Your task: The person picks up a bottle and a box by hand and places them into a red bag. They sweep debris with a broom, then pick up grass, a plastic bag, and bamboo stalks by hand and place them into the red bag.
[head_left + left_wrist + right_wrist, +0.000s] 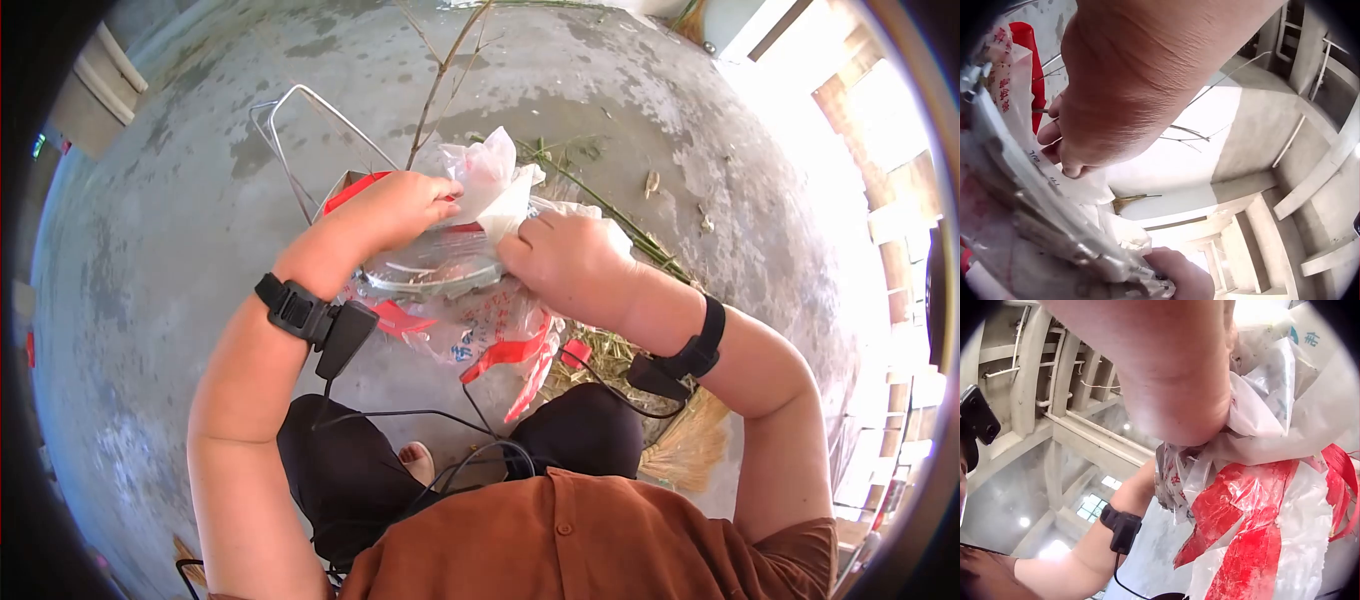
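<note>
A clear plastic bag [495,318] with printed lettering and red strips hangs over a round rim [430,284] in front of my knees. At its far side my left hand [410,207] pinches the bag's edge between thumb and fingers, as the left wrist view shows. My right hand [575,258] grips bunched plastic at the right of the rim, its fingers curled. Between the hands a crumpled whitish piece of plastic [487,175] stands up. Seen from the right wrist, the red strips [1254,512] dangle below the right hand; its fingertips are hidden there.
A bent metal frame [305,100] rises behind the bag at left, near a thin bare branch [440,80]. Green stalks [620,220] lie on the concrete floor [180,330] at right. A straw broom [690,440] is beside my right knee, with cables [430,413] across my lap.
</note>
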A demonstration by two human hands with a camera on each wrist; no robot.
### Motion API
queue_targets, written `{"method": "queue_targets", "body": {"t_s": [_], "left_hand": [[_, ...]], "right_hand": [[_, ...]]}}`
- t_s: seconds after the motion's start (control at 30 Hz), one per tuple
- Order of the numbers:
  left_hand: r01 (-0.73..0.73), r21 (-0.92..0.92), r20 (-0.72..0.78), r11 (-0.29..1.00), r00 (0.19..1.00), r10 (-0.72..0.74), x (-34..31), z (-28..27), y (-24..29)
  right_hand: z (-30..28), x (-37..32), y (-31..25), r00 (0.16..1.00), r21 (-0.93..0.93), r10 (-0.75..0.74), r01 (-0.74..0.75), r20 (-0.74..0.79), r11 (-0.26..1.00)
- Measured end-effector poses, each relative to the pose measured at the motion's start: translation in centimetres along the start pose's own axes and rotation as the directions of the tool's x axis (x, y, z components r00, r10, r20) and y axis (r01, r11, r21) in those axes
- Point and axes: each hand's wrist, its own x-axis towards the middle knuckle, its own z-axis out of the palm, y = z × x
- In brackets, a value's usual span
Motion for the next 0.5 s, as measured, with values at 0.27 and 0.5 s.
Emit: {"method": "queue_targets", "body": {"t_s": [0.27,0.5], "left_hand": [[-0.083,0.12,0.084,0.989,0.994,0.073,6.4,3.9,-0.9],[-0.126,0.047,0.227,0.991,0.967,0.112,0.5,-1.4,4.0]], "right_hand": [[1.2,-1.8,-1.8,0.997,-0.023,-0.058,0.057,-0.051,0.998],[0.9,-1.5,-1.1,0.999,-0.015,-0.015,0.015,-0.033,1.0]]}}
